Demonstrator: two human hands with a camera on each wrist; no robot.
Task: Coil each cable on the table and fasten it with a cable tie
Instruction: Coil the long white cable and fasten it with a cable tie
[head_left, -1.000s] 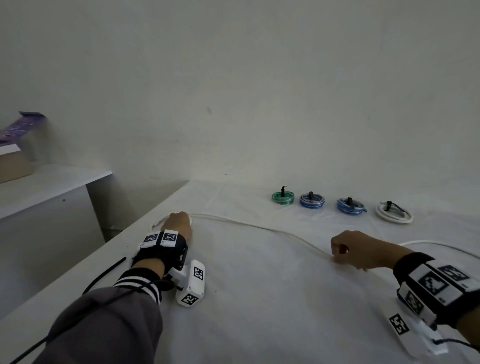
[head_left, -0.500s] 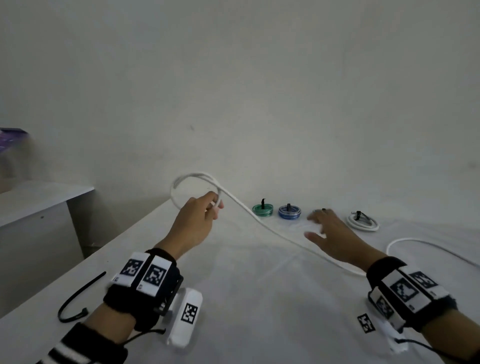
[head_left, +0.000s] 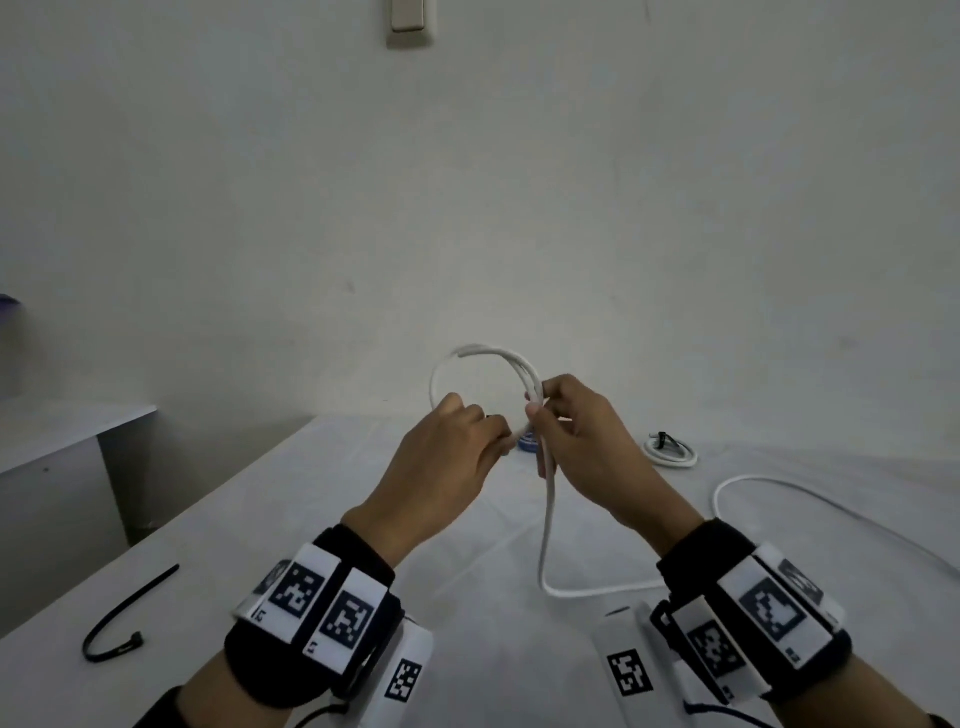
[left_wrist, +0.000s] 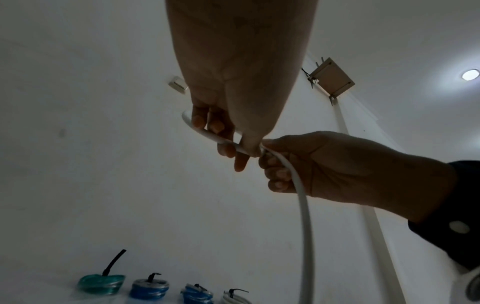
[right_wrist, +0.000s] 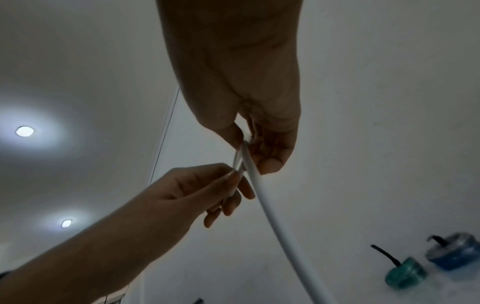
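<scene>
1. A white cloth-covered table (head_left: 311, 519) carries the work; only the head view shows its surface and left edge.
2. Raised above the table's middle, the left hand (head_left: 441, 467) pinches the long white round cable (head_left: 545, 519) between thumb and fingertips, as both wrist views confirm.
3. The right hand (head_left: 582, 441) curls its fingers round the same cable where a loop (head_left: 488, 358) crosses itself; the slack drops to the table and trails toward the right edge.
4. The left wrist view alone shows all four finished coils along the far edge: green coil (left_wrist: 101, 283), blue coil (left_wrist: 149, 288), second blue coil (left_wrist: 196, 294), white coil (left_wrist: 233, 298), each with a black tie; the last is cut off by the frame.
5. In the head view the hands hide most of these coils.
6. A loose black plastic cable tie (head_left: 124, 618) lies near the left edge, seen only from the head.
</scene>
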